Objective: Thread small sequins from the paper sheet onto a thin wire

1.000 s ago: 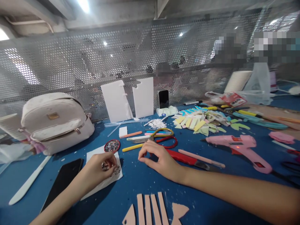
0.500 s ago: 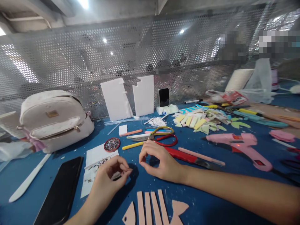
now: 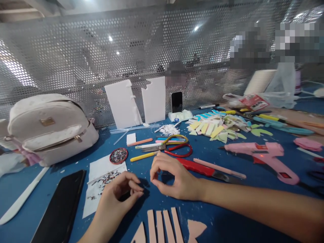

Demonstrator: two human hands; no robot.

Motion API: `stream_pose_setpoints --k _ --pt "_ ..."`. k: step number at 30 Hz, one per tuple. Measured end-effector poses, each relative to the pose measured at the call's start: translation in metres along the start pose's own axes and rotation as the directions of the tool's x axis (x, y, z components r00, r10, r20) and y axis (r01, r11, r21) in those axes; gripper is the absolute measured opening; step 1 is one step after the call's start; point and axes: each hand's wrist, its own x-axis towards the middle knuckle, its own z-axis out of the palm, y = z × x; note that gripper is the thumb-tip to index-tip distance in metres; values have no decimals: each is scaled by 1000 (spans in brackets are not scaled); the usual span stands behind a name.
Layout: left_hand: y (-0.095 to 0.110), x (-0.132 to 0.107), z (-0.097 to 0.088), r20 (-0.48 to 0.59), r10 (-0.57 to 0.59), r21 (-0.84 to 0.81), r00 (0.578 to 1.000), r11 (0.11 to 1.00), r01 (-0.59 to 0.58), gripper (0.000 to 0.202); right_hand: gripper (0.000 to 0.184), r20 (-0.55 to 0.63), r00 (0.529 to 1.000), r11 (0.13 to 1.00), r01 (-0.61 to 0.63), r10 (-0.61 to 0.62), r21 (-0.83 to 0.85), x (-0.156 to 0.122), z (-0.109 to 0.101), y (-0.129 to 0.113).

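Head view shows two bare hands low over a blue table. The left hand comes up from the bottom edge, its back turned to the left and its fingers bent toward the right. Its thumb lies close to the fingertips; I cannot tell if they touch or pinch something small. The right hand reaches in from the right, the forearm slanting low, with thumb and forefinger rounded almost into a ring. Whether these two tips press together, or hold anything, I also cannot tell. The hands are apart, their fingertips facing each other.

Near the bottom edge, in front of the hands, lie four pink strips in a row, with one pointed pink piece to their left and one notched pink piece to their right. Beside the left hand there is one white sheet with many sparkling bits, too small for counting, and one red-rimmed dish at its upper corner. Beyond the right hand lie one pair of scissors and one red-handled knife.
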Motion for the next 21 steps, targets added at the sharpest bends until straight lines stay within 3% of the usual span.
stream_pose_setpoints --k 13,21 --pt "0 2 0 3 -43 -85 999 995 43 18 11 40 999 1000 -26 26 -7 1 0 2" --pt "4 2 7 -74 -40 -143 996 989 29 20 10 47 998 999 -30 31 -25 2 0 1"
